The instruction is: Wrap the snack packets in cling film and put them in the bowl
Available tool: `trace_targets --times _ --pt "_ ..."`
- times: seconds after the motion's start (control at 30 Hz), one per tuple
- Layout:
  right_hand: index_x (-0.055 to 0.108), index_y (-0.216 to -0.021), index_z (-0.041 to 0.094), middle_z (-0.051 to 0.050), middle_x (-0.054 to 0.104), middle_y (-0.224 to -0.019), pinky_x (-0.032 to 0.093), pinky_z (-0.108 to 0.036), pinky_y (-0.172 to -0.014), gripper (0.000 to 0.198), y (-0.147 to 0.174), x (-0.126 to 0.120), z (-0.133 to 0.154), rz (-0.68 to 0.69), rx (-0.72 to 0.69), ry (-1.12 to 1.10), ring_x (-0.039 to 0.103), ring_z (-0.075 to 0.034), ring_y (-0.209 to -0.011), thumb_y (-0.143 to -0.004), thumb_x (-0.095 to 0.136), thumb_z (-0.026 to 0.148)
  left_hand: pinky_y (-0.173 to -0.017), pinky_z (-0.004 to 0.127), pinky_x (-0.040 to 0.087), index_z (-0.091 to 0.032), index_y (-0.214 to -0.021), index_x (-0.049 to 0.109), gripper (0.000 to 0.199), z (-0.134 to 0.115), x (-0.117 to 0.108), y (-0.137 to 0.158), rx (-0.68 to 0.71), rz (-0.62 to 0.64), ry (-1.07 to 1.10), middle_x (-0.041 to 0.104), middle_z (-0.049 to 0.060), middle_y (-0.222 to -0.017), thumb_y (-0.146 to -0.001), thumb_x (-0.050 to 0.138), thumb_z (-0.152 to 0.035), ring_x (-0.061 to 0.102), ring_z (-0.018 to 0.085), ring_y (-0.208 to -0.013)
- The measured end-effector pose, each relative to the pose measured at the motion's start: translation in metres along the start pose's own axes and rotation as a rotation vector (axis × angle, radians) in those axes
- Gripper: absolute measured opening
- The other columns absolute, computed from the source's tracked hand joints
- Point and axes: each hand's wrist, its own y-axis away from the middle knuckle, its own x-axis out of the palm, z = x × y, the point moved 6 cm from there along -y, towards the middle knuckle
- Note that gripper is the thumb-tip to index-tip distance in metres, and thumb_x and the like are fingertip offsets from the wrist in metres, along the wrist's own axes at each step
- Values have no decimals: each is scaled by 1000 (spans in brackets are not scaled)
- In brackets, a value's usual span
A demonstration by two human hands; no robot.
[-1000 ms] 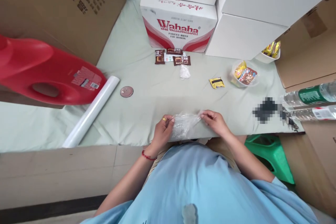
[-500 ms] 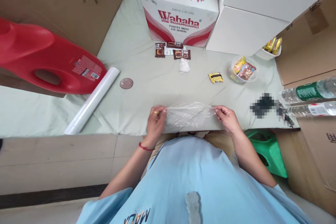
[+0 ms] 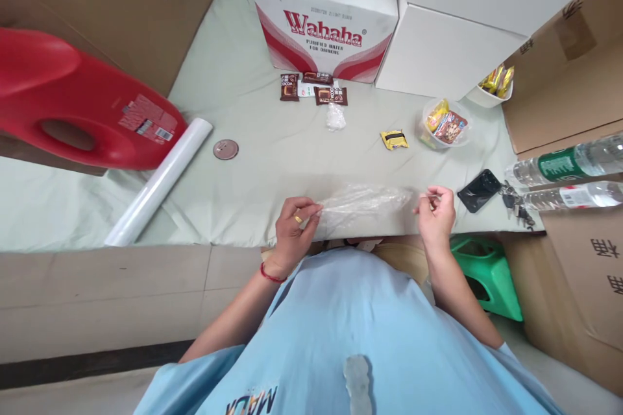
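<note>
Left hand: thumb and forefinger clamped on the left end of a clear plastic film; a fingertip pinch seems ample for so light a sheet.

Right hand: fingers curled just beside the film's other end; whether they grip it, cannot tell.

Film: along the front edge of the counter, near mid-length, spread crosswise between the hands, which probably limits bunching; thin, creased, glossy, transparent.

Beyond it: yellow packet, pillow-shaped; brown disc, flat, smooth; clear bowl, round, presumably keeping its wrapped snacks together.

Toward the right end: black phone, a glossy slab; keys, metallic, clustered beside two transparent, labelled bottles.

Toward the back edge: brown cocoa packets, shiny, grouped before a printed cardboard carton; crumpled plastic just in front.

Left side: white roll, a smooth cylinder, lying with one end at the front edge; red jug, moulded, with a handle hole.
</note>
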Motion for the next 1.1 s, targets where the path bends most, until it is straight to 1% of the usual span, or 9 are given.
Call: trace_targets --times 0.13,0.23,0.37,0.53,0.67,0.77,0.87,0.97,1.1 --pt "63 -79 20 0 60 -56 29 -20 -31 61 36 27 -9 590 498 -76 47 -10 -37 -89 59 80 -78 36 55 -26 -105 74 17 -11 7 16 101 111 -38 72 6 -92 -101 58 -23 66 19 -87" --pt "66 -81 18 -8 70 -61 38 -20 -32 73 66 49 -7 880 709 -54 59 -14 -41 -83 55 91 -76 35 54 -26 -107 73 20 -23 14 22 223 200 -5 73 6 -90 -100 56 -20 66 19 -83" --pt "62 -100 23 -6 75 -84 49 -24 -40 63 62 71 -4 718 661 -127 69 -17 -55 -82 66 82 -80 36 52 -27 -108 75 21 -37 32 25 278 454 65 75 6 -88 -102 54 -23 67 19 -83" --pt "58 -97 25 3 64 -75 53 -28 -55 38 46 94 4 605 357 -202 62 -16 -63 -81 75 54 -90 39 54 -26 -123 73 35 -40 50 32 89 761 212 78 10 -108 -105 53 -48 71 23 -97" --pt "62 -103 23 3 63 -76 51 -28 -61 29 46 102 11 612 201 -140 60 -16 -64 -89 68 47 -81 34 54 -22 -113 72 39 -23 44 25 -218 515 231 75 8 -101 -110 39 -43 70 20 -88" --pt "62 -105 24 3 63 -77 51 -28 -60 28 52 104 16 643 170 -113 59 -15 -62 -92 67 47 -78 34 54 -21 -120 66 38 -18 42 16 -296 312 153 69 9 -109 -95 68 -49 66 20 -89" --pt "62 -104 24 3 64 -80 51 -29 -60 27 57 105 21 659 179 -137 60 -15 -62 -91 68 47 -87 40 54 -22 -119 64 58 -20 57 6 -280 332 149 66 11 -120 -74 88 -48 65 26 -104" --pt "62 -107 24 3 64 -83 54 -29 -62 33 57 105 23 663 226 -213 62 -15 -65 -87 73 48 -86 39 52 -23 -92 66 22 -13 69 -1 -375 403 215 71 6 -97 -85 75 -42 65 24 -95" --pt "63 -102 24 4 63 -81 54 -29 -60 40 47 102 18 651 305 -323 58 -13 -61 -78 81 50 -77 33 54 -21 -82 62 29 19 61 -3 -661 300 507 70 2 -81 -85 74 -47 65 18 -78"
